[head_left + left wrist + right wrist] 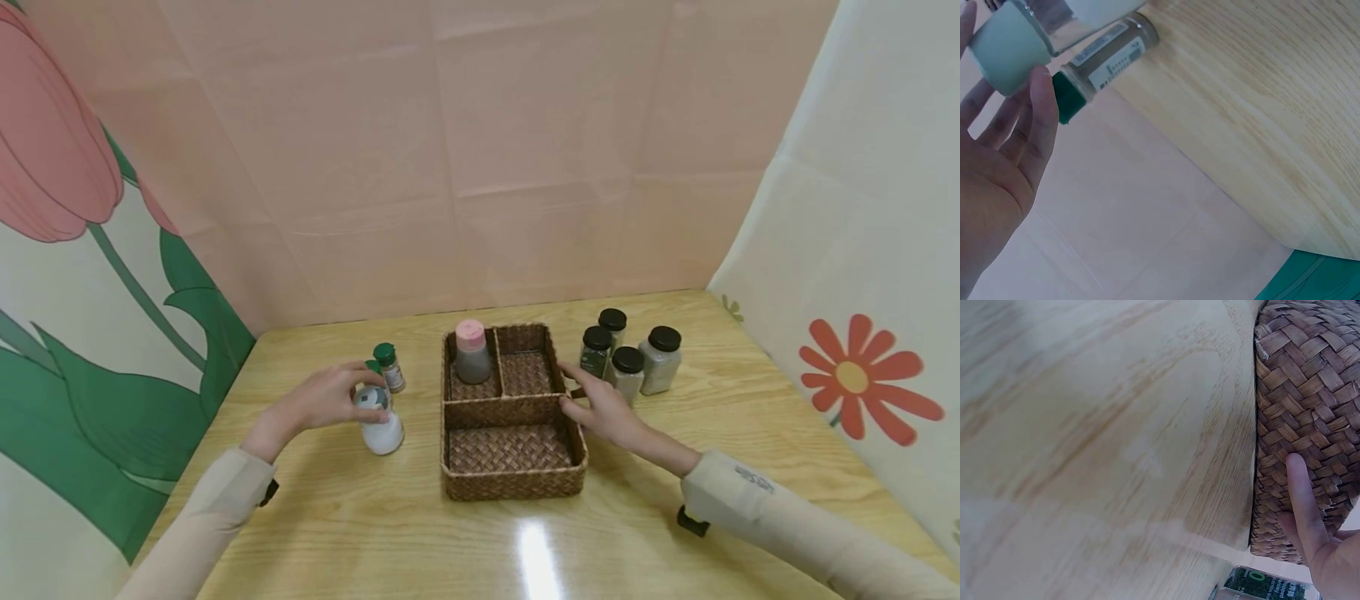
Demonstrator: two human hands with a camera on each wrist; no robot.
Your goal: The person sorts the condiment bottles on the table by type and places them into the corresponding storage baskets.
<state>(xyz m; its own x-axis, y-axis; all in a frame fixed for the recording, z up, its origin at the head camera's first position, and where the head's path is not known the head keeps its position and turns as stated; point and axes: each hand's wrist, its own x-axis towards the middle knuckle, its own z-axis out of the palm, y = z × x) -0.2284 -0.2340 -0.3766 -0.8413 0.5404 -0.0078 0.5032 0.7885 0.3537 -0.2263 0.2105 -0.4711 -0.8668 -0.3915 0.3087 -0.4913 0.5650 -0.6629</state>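
Head camera gives me the left hand [326, 400] with thumb and fingers curled round the lid of a white-filled jar [384, 437], parted only as wide as that lid. The jar is left of the woven basket [513, 485], with a strip of bare wood between them; whether its base touches the table [375, 533] I can't tell. Green-capped bottles [392, 375] stand just behind it, and the left wrist view puts one green cap right beside my fingertips.

The right hand [611, 412] is at the basket's right wall, thumb and finger spread along the rim; the right wrist view shows one finger straight against the outer weave. I can't tell whether they grip. Black-lidded jars [662, 367] crowd that hand's far side.

A pink-capped bottle [472, 358] takes the back-left compartment; bare weave shows in the back-right and wide near ones. Open wood runs from the basket's front edge towards me.
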